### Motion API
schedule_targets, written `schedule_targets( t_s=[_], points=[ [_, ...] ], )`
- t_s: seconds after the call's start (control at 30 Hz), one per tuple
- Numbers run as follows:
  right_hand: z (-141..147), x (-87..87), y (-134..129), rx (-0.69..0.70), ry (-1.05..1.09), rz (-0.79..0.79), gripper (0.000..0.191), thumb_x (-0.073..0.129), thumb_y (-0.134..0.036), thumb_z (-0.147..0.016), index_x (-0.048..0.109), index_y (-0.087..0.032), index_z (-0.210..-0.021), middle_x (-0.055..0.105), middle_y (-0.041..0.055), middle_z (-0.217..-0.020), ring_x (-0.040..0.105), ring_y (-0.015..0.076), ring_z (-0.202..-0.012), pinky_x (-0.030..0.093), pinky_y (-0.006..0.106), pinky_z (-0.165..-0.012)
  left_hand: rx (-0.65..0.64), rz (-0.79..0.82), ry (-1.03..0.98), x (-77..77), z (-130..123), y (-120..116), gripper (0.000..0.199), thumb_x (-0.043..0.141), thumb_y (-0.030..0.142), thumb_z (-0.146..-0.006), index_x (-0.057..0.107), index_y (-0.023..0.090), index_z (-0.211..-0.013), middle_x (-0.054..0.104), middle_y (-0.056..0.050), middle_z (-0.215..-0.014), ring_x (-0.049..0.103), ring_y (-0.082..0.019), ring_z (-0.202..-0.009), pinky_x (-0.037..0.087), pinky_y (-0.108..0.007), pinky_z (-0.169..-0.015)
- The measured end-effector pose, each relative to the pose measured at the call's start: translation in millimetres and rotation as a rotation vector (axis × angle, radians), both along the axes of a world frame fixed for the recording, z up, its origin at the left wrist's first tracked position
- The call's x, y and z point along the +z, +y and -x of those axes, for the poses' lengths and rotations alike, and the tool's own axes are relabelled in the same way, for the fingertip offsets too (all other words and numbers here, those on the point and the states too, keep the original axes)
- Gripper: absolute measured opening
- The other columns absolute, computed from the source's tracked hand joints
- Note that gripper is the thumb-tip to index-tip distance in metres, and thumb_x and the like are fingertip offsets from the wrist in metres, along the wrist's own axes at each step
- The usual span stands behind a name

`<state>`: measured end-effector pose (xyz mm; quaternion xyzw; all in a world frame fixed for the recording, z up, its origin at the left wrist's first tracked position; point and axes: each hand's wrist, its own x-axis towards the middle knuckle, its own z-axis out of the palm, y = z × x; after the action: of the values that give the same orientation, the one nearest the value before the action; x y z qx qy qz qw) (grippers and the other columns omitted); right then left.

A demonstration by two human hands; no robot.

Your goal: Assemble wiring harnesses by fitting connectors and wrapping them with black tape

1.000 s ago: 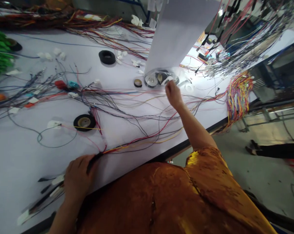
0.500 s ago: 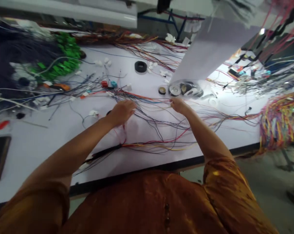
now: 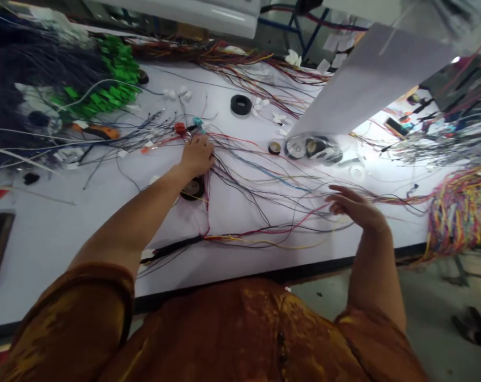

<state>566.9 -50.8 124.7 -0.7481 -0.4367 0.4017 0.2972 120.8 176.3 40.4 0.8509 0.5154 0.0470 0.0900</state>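
Note:
My left hand [image 3: 198, 155] is curled over the bundle of thin wires [image 3: 224, 161], just below a red connector [image 3: 179, 128] and a teal connector [image 3: 198, 122]. Its fingertips are partly hidden. My right hand [image 3: 354, 208] hovers over the wires' right part, fingers stretched and apart, the tips close to a red wire [image 3: 310, 214]. Nearer to me runs a black-sleeved harness [image 3: 172, 246] with red, yellow and black wires fanning out of it. A black tape roll [image 3: 192, 189] lies under my left wrist, partly covered.
Green connectors [image 3: 117, 69] on dark wires heap up at the far left. A black tape roll [image 3: 241, 105] and a smaller roll [image 3: 274, 147] lie behind the wires. A white slanted panel [image 3: 368, 79] rises at the back. Colourful wires [image 3: 459, 207] hang over the right edge.
My right hand has moved right and toward me, its fingers spreading from a pinch. My left hand has shifted up and slightly left onto the bundle near the connectors, uncovering the tape roll.

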Motion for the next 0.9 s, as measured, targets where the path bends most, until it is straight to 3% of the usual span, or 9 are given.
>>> schedule_targets(
  t_s=[0.1, 0.2, 0.3, 0.37, 0.5, 0.57, 0.63, 0.77, 0.9],
  points=[
    [20, -3.8, 16, 0.002, 0.041, 0.238, 0.052, 0.074, -0.041, -0.079, 0.057, -0.019, -0.123, 0.073, 0.0103, -0.099, 0.070, 0.0188, -0.071, 0.057, 0.033, -0.064, -0.003, 0.041, -0.020, -1.8, 1, 0, 0.057, 0.044, 0.035, -0.091, 0.056, 0.012, -0.142, 0.033, -0.018, -0.165, 0.032, -0.041, -0.149, 0.031, -0.058, -0.118],
    [35, -6.5, 47, 0.099, -0.323, 0.361, 0.045, 0.073, -0.026, -0.081, 0.057, -0.017, -0.123, 0.073, 0.0082, -0.091, 0.068, 0.0190, -0.068, 0.055, 0.033, -0.065, -0.018, 0.051, -0.016, -2.7, 3, 3, 0.059, 0.043, 0.037, -0.092, 0.055, 0.012, -0.144, 0.035, -0.018, -0.164, 0.032, -0.040, -0.149, 0.031, -0.058, -0.118],
    [52, -13.1, 67, 0.296, -0.680, 0.308, 0.033, 0.070, -0.017, -0.081, 0.063, -0.016, -0.113, 0.074, 0.0089, -0.093, 0.069, 0.0221, -0.083, 0.053, 0.034, -0.075, -0.049, 0.047, 0.007, -1.7, 4, 5, 0.059, 0.041, 0.038, -0.093, 0.055, 0.011, -0.143, 0.042, -0.017, -0.160, 0.035, -0.038, -0.148, 0.032, -0.055, -0.119],
    [67, -20.5, 69, 0.393, -0.765, 0.257, 0.030, 0.068, -0.017, -0.082, 0.064, -0.016, -0.112, 0.073, 0.0097, -0.098, 0.067, 0.0236, -0.090, 0.052, 0.035, -0.079, -0.060, 0.047, 0.021, -0.3, 4, 6, 0.059, 0.042, 0.037, -0.092, 0.055, 0.011, -0.143, 0.045, -0.016, -0.158, 0.037, -0.037, -0.147, 0.032, -0.053, -0.120],
    [93, -37.9, 60, 0.456, -0.874, 0.080, 0.019, 0.066, -0.023, -0.088, 0.066, -0.017, -0.105, 0.070, 0.0122, -0.106, 0.064, 0.0264, -0.100, 0.050, 0.037, -0.087, -0.080, 0.030, 0.029, 1.4, 3, 7, 0.058, 0.043, 0.037, -0.092, 0.056, 0.009, -0.141, 0.046, -0.016, -0.157, 0.040, -0.038, -0.143, 0.034, -0.052, -0.118],
    [101, -43.8, 56, 0.472, -0.906, 0.055, 0.006, 0.068, -0.022, -0.087, 0.068, -0.018, -0.091, 0.069, 0.0133, -0.104, 0.062, 0.0274, -0.100, 0.048, 0.038, -0.088, -0.084, 0.029, 0.030, 1.7, 2, 10, 0.059, 0.045, 0.037, -0.092, 0.055, 0.008, -0.142, 0.046, -0.016, -0.157, 0.040, -0.039, -0.143, 0.033, -0.052, -0.118],
    [104, -44.1, 54, 0.466, -0.902, 0.064, 0.007, 0.065, -0.020, -0.088, 0.065, -0.018, -0.081, 0.069, 0.0135, -0.101, 0.062, 0.0260, -0.095, 0.047, 0.037, -0.085, -0.071, 0.052, 0.032, 2.9, 1, 13, 0.064, 0.048, 0.037, -0.091, 0.049, 0.008, -0.148, 0.044, -0.017, -0.158, 0.038, -0.039, -0.145, 0.031, -0.051, -0.119],
    [94, -21.1, 52, 0.321, -0.901, -0.010, 0.024, 0.041, -0.021, -0.098, 0.065, -0.018, -0.099, 0.069, 0.0127, -0.093, 0.062, 0.0241, -0.085, 0.046, 0.037, -0.077, -0.034, 0.119, 0.031, 8.9, -1, 19, 0.079, 0.054, 0.037, -0.088, 0.032, 0.009, -0.159, 0.040, -0.019, -0.161, 0.034, -0.038, -0.148, 0.029, -0.048, -0.120],
    [53, 24.2, 33, 0.182, -0.616, -0.154, 0.033, 0.044, -0.048, -0.094, 0.067, -0.026, -0.106, 0.067, 0.0116, -0.089, 0.064, 0.0281, -0.081, 0.047, 0.042, -0.071, 0.035, 0.132, 0.022, 11.4, 0, 24, 0.080, 0.059, 0.037, -0.086, 0.035, 0.015, -0.159, 0.039, -0.017, -0.163, 0.037, -0.041, -0.145, 0.035, -0.052, -0.116]
  ],
)
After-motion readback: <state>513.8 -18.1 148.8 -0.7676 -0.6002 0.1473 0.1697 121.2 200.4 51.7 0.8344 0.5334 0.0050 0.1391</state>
